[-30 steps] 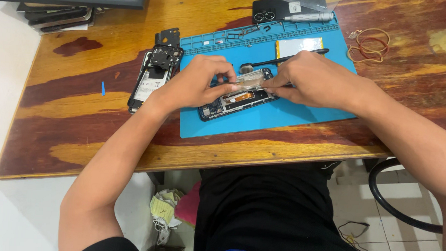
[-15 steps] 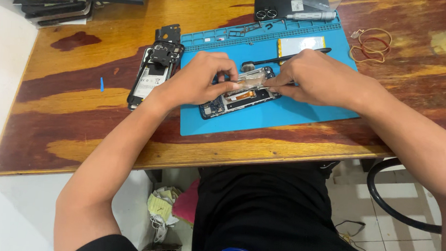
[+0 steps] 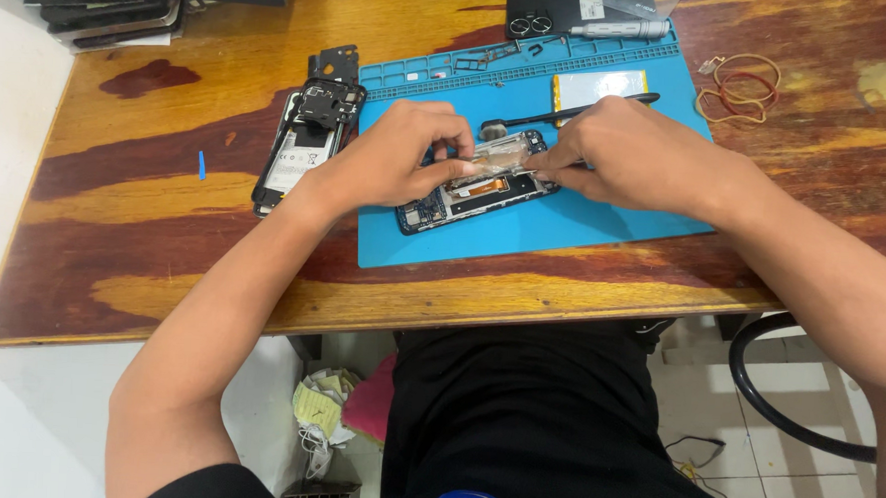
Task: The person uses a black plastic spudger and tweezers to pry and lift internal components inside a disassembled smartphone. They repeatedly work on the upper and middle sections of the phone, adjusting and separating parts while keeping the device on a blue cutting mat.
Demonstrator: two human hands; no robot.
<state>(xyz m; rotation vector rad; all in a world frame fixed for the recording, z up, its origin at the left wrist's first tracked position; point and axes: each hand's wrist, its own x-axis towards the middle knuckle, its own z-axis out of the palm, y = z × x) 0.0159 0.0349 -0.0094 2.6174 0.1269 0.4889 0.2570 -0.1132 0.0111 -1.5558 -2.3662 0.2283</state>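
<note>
While two hands grip, left hand (image 3: 397,162), right hand (image 3: 626,157), one opened phone (image 3: 470,192), one blue mat (image 3: 564,224)

Left hand (image 3: 397,162) and right hand (image 3: 631,158) meet fingertip to fingertip — fingers curled, forearms angled inward.

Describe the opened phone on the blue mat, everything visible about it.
The opened phone lies flat and slanted on the blue mat, back cover off. Its dark frame shows circuit parts and an orange strip inside. The left hand covers its upper left; the right hand meets it over a small clear piece at the top end.
</note>
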